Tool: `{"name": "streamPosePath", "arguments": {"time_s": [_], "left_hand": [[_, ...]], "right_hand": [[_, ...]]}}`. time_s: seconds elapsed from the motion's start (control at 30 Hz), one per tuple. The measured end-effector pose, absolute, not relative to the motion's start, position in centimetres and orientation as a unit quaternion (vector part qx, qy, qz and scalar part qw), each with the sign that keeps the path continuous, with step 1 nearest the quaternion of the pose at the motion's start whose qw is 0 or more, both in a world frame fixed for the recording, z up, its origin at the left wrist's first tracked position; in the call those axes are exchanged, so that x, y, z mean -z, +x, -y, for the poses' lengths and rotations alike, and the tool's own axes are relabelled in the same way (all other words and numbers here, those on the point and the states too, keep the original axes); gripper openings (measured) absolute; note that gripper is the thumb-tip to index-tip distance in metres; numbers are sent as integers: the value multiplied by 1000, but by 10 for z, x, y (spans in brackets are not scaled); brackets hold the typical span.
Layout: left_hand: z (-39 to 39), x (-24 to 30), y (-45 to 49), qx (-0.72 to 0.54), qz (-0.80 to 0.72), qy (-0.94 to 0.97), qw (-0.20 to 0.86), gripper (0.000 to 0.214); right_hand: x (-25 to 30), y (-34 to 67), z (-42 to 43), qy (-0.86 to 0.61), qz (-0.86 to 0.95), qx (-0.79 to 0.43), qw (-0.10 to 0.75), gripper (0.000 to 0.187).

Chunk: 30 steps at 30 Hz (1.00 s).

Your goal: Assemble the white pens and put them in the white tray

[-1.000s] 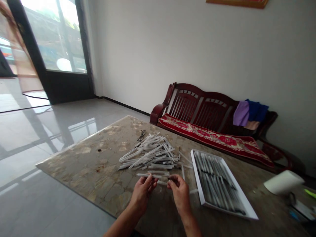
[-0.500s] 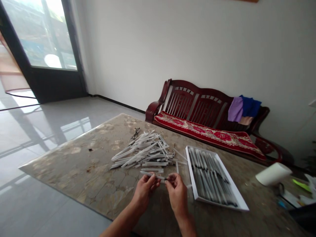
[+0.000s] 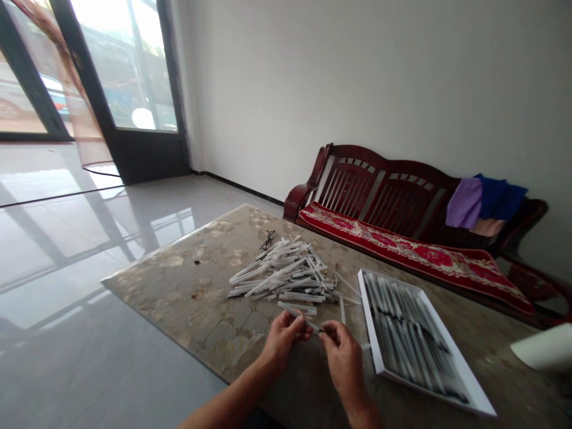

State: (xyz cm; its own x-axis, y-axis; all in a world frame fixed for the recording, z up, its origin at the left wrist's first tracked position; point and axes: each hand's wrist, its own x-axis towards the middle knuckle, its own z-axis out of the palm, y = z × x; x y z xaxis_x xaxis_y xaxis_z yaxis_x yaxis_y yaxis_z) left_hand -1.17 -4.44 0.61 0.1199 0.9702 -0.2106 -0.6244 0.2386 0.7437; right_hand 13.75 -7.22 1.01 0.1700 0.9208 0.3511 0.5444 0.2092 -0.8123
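Observation:
My left hand grips a thin white tube by its upper part, and the tube slants down to the right. Its dark tip reaches the fingers of my right hand, which pinch that end. Just beyond the hands lies a loose heap of similar white tubes on a mottled stone tabletop. To the right of my right hand stands a white tray of neatly aligned, dark-tipped tubes.
A pair of glasses lies behind the heap. A white object sits at the table's right. A dark wooden bench with a red cushion stands behind the table. The table's left edge drops to a glossy tiled floor.
The view has swung, shifting the whole scene right. The tube between my hands now slants more steeply, and my hands stay close together on it.

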Motion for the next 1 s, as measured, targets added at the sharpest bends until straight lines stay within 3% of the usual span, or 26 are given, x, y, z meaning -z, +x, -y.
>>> {"name": "streamPosePath", "arguments": {"time_s": [0.27,0.5,0.7,0.9,1.0], "left_hand": [[42,-4,-12,-565,-339,235,714,37],[46,-1,-12,-576,-323,264,702,38],[46,-2,-12,-577,-338,256,698,37],[44,-2,-13,-573,-342,254,700,39],[44,-2,-14,-579,-349,241,697,39]], "right_hand": [[-10,138,70,-593,650,-150,451,25],[-5,126,74,-625,649,-117,418,50],[-13,123,76,-619,625,-193,435,41],[-11,121,72,-641,596,-193,443,52],[-11,120,74,-624,603,-225,443,45]]}}
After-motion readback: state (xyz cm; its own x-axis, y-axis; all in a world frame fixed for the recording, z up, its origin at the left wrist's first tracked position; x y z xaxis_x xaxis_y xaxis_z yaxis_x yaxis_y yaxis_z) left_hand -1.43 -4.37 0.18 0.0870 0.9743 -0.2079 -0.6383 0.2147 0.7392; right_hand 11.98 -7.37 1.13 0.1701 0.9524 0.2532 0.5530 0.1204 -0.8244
